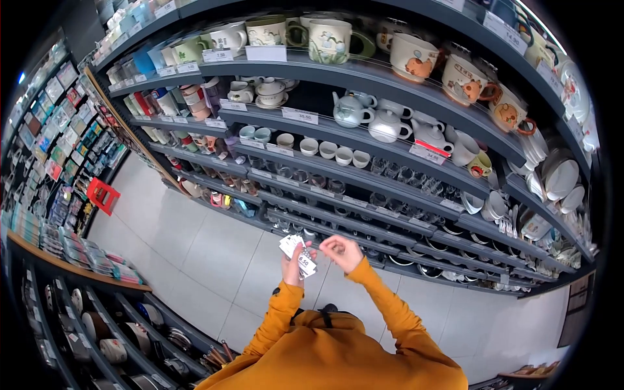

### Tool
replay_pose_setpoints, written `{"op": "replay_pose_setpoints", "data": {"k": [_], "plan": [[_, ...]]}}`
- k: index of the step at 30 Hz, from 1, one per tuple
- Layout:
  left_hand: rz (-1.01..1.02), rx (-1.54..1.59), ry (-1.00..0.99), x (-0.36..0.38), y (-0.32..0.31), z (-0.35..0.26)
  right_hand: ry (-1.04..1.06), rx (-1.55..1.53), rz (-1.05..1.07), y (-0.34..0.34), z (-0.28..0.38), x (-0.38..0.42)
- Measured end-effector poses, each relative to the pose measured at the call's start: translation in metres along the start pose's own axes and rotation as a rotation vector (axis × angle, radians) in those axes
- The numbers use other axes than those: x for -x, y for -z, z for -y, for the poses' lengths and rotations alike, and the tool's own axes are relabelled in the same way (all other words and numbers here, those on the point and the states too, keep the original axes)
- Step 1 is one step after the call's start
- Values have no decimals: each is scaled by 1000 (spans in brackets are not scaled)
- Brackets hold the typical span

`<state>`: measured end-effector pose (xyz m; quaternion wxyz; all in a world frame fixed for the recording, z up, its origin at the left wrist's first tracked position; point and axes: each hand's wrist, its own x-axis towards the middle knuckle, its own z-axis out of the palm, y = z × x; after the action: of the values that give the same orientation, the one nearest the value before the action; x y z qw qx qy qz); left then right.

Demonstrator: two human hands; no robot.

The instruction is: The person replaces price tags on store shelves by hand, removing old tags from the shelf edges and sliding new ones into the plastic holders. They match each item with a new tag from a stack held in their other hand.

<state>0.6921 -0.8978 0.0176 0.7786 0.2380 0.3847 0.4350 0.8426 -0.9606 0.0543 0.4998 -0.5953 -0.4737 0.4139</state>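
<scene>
Several white price tags are fanned out in my left hand, whose fingers are closed round them. One tag at the lower edge reads 6.50. Just to the right and apart from the tags is my right hand, raised with its fingers curled and the fingertips pressed together. Whether anything small sits between those fingertips cannot be made out. Both hands are in front of my body, above the floor, with the lower shelves of glassware behind them.
A long dark shelf unit curves ahead, with mugs, teapots, small white cups and glasses. Stacked plates stand at the right. A red step stool is on the tiled floor at the left. Low shelves hold cookware lower left.
</scene>
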Motion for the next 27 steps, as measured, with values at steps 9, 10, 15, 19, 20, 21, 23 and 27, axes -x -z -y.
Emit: {"op": "replay_pose_setpoints", "data": {"k": [9, 10, 15, 19, 20, 21, 23, 27], "plan": [[137, 121, 44, -26, 56, -73, 197, 553, -405, -27, 31, -212], [150, 117, 78, -30, 62, -90, 217, 629, -479, -32, 23, -239], [289, 221, 337, -59, 126, -145, -13, 918, -571, -42, 10, -311], [333, 157, 590, -71, 174, -184, -64, 895, -561, -51, 23, -316], [364, 153, 667, -72, 189, -188, -74, 895, -539, -50, 24, -315], [394, 62, 730, -71, 200, -193, -40, 901, -559, -48, 21, -316], [456, -122, 846, -67, 219, -199, -15, 907, -634, -56, 33, -309], [751, -234, 1077, -87, 244, -205, 77, 760, -688, -97, 61, -277]]}}
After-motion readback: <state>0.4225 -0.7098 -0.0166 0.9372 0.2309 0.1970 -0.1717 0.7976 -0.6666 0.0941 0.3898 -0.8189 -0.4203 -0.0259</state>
